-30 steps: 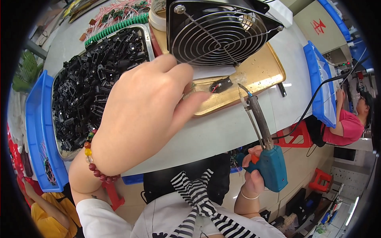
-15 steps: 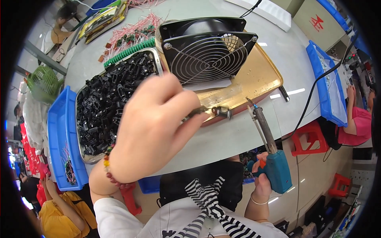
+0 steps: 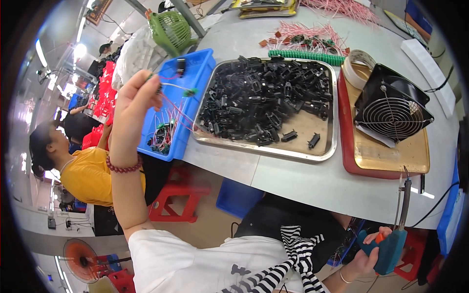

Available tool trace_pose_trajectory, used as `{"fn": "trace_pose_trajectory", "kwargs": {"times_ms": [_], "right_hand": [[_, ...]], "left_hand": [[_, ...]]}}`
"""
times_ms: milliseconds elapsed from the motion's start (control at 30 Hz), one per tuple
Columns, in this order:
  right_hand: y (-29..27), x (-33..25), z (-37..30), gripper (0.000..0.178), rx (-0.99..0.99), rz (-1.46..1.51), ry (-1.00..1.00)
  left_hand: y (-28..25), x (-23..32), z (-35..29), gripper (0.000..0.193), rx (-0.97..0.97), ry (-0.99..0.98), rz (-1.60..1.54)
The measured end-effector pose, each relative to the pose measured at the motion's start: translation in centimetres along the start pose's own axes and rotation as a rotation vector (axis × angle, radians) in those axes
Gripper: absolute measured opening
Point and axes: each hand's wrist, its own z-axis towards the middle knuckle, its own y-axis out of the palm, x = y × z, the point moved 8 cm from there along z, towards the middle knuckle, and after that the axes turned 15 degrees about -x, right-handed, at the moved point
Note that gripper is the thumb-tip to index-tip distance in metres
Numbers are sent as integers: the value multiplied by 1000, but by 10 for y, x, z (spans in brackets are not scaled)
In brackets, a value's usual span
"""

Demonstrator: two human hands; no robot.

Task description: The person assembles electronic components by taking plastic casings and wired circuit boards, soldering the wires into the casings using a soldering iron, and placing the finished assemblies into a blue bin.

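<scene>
My left hand [image 3: 138,97] is raised at the left, in front of a blue bin [image 3: 201,61]. Its fingers pinch thin pink and white wires, from which a small green board [image 3: 189,92] and a black plastic part [image 3: 181,67] hang, a little blurred. More wired boards [image 3: 163,134] lie inside the bin. At the lower right, my right hand [image 3: 367,258] grips a teal soldering gun [image 3: 392,251], its tip pointing up near the front edge of a gold-topped red box [image 3: 373,158]. A metal tray [image 3: 293,152] heaped with black plastic parts [image 3: 254,97] sits between the bin and the box.
A black fan with a wire guard [image 3: 393,115] and a tape roll [image 3: 359,68] stand on the box. Behind the tray lie a green coil [image 3: 308,57] and pink-wired boards [image 3: 312,38]. A person in yellow [image 3: 90,176] sits left, near a red stool [image 3: 178,202].
The view has turned left. My left hand has moved from the box's front edge to the blue bin, carrying the wired part away from the soldering tip. My right hand still holds the soldering gun.
</scene>
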Motion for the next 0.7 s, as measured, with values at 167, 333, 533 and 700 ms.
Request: {"fn": "trace_pose_trajectory", "kwargs": {"times_ms": [167, 333, 533, 700], "right_hand": [[6, 2, 8, 46, 2, -6, 2], [6, 0, 10, 46, -40, -15, -37], [7, -1, 8, 45, -30, -27, -4], [0, 2, 5, 46, -19, -22, -4]], "left_hand": [[-93, -53, -18, 14, 335, -167, -53], [-134, -107, -21, 15, 313, -71, -180], [-150, -158, -28, 16, 290, -140, -258], [-133, -205, -79, 27, 312, -632, -83]]}}
